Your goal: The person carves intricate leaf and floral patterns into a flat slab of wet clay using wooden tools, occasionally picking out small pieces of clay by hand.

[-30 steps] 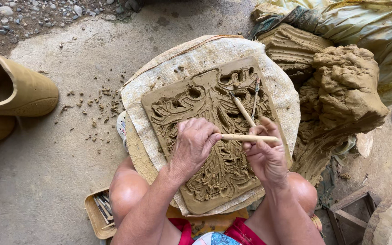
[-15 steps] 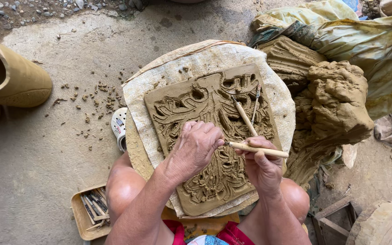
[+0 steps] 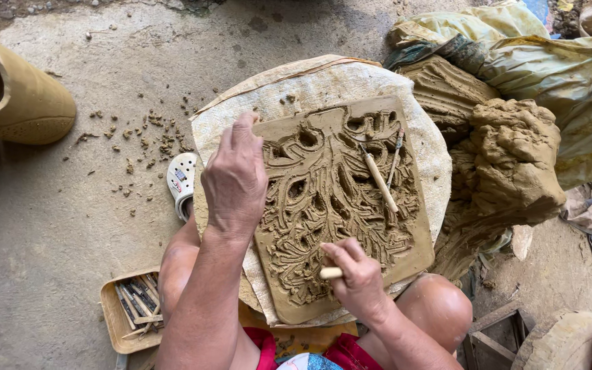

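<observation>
One slab: clay relief panel (image 3: 340, 212), brown, wet-looking, cut with deep scrolling leaf patterns; it lies on a cloth-covered round board (image 3: 296, 89) above the person's knees.
Left hand (image 3: 236, 179): flat on the panel's upper left edge, fingers loose, gripping nothing.
Right hand (image 3: 358, 277): fingers closed around a wooden modelling tool (image 3: 330, 273) at the panel's lower part.
Loose tools: two sticks (image 3: 381, 181) resting on the carving.
Ground: bare concrete (image 3: 49, 219) strewn with clay crumbs; tray of tools (image 3: 130, 310) at left, raw clay lump (image 3: 515, 161) at right.

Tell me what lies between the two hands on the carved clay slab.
Head view: only carved wet relief of the brown clay slab lies between the left hand and right hand.
</observation>
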